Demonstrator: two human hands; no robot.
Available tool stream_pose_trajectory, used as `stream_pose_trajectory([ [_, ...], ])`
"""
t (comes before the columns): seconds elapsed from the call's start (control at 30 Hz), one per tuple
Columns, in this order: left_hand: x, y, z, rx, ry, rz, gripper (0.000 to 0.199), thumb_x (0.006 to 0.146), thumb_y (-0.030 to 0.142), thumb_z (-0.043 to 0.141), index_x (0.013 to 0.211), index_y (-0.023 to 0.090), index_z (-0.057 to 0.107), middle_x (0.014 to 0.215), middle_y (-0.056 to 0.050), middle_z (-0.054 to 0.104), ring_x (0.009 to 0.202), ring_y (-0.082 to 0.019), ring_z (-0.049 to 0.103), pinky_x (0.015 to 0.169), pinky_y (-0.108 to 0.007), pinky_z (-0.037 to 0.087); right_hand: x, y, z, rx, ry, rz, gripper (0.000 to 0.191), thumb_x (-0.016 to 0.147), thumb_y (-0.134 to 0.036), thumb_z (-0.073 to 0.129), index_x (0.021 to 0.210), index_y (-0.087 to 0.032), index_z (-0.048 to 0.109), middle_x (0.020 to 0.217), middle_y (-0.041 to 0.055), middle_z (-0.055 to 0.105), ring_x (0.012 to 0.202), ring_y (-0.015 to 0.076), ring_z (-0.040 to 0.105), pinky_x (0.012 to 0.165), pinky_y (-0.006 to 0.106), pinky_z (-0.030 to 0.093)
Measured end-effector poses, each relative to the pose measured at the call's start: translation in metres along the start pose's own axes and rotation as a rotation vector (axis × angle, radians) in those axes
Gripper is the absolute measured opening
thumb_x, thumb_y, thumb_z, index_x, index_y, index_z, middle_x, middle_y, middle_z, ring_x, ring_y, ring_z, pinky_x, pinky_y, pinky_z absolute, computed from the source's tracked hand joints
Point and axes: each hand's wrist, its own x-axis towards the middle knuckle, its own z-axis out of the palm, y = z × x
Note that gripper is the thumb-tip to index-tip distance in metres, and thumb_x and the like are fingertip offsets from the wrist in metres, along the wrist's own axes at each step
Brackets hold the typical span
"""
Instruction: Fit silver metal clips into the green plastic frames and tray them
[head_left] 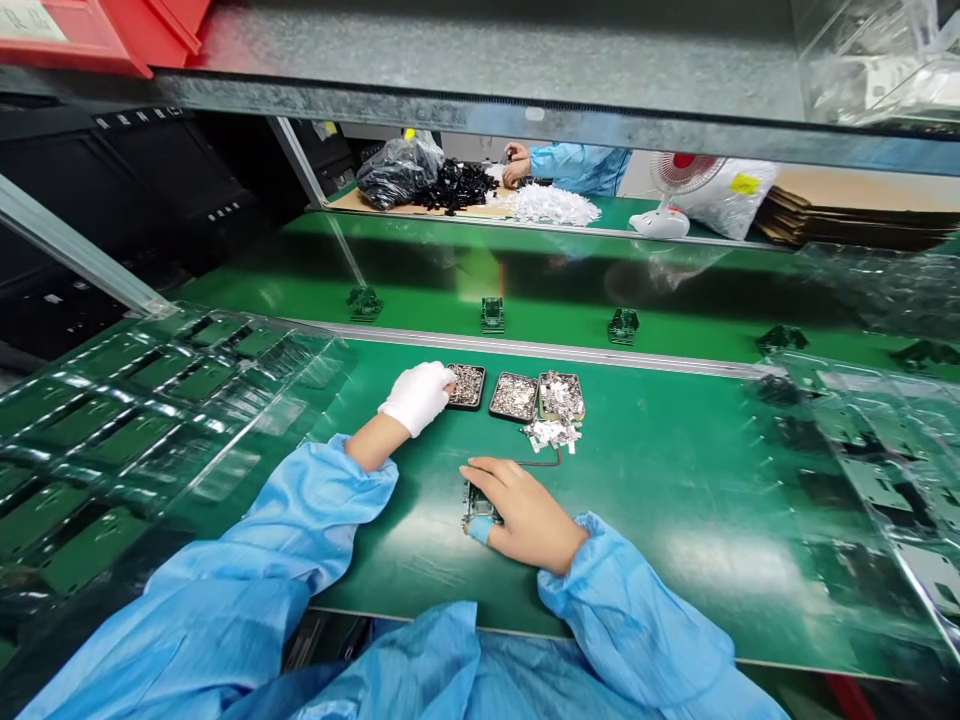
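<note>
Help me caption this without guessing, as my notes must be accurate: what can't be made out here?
All in the head view:
Anything pinched by the left hand at the leftmost tray: hidden by its gloved fingers.
Part of the circuit board: covered by the right hand.
Exact type of the small silvery parts: too small.
The co-worker's head: hidden by the shelf.
The red bin: cut off by the picture's edge.
</note>
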Motion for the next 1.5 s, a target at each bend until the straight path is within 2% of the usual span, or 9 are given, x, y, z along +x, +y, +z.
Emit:
stream_pose_trajectory([
  [0.2,-0.001,-0.008,0.0,-0.034,0.02,-0.01,0.033,0.091,0.033,0.036,0.09,0.018,0.066,0.091,-0.008,0.061,0.084,-0.02,0.058,0.07,-0.029,0.041,0.001,-0.001,-0.003,-0.005,0.0,0.016,0.069,0.071,-0.011,0.053,0.138,-0.014,0.04,0.142,0.0117,0.042,0.128,0.0243,0.04,0.109,0.04,0.035],
  [0.33,0.0,-0.003,0.004,-0.041,-0.008,0.028,0.025,0.086,0.029,0.043,0.089,0.02,0.067,0.091,-0.006,0.062,0.083,-0.02,0.058,0.068,-0.028,0.04,0.001,-0.001,-0.003,-0.011,-0.005,0.024,0.072,0.067,-0.008,0.05,0.138,-0.014,0.04,0.142,0.0118,0.042,0.128,0.0245,0.04,0.109,0.041,0.035],
  [0.5,0.001,0.003,0.006,-0.018,0.002,0.016,0.028,0.087,0.029,0.042,0.085,0.019,0.067,0.089,-0.008,0.061,0.083,-0.022,0.058,0.068,-0.029,0.041,0.001,-0.001,-0.003,-0.006,-0.001,0.021,0.072,0.067,-0.008,0.05,0.138,-0.015,0.04,0.142,0.0112,0.042,0.128,0.0239,0.04,0.108,0.041,0.035],
  [0.87,0.002,0.006,0.004,-0.007,0.015,0.033,0.027,0.087,0.027,0.041,0.087,0.018,0.067,0.092,-0.009,0.063,0.085,-0.022,0.059,0.068,-0.03,0.041,0.0,0.0,-0.002,-0.012,-0.01,0.017,0.068,0.072,-0.012,0.053,0.139,-0.015,0.038,0.142,0.0119,0.041,0.127,0.0247,0.04,0.108,0.041,0.036],
  [1.1,0.003,0.006,0.008,-0.031,0.028,0.056,0.024,0.086,0.027,0.043,0.086,0.019,0.066,0.091,-0.009,0.063,0.087,-0.024,0.059,0.071,-0.032,0.041,0.001,0.001,-0.002,-0.006,-0.016,0.02,0.071,0.07,-0.011,0.052,0.139,-0.015,0.038,0.142,0.0116,0.041,0.127,0.0248,0.04,0.107,0.041,0.036],
  [1.33,0.004,0.007,0.008,-0.172,0.052,0.029,0.02,0.083,0.023,0.044,0.074,0.018,0.062,0.083,-0.008,0.061,0.083,-0.023,0.058,0.073,-0.032,0.042,0.001,0.0,-0.002,-0.009,-0.018,0.02,0.069,0.072,-0.012,0.054,0.139,-0.016,0.038,0.142,0.0117,0.041,0.128,0.0245,0.04,0.108,0.041,0.036],
  [1.5,-0.007,0.006,-0.007,-0.39,0.126,-0.001,0.018,0.083,0.026,0.039,0.073,0.018,0.052,0.078,-0.006,0.057,0.078,-0.019,0.055,0.073,-0.031,0.044,0.001,-0.001,-0.003,-0.016,-0.001,0.031,0.07,0.073,-0.011,0.056,0.14,-0.017,0.036,0.142,0.0118,0.041,0.129,0.025,0.039,0.109,0.042,0.036],
])
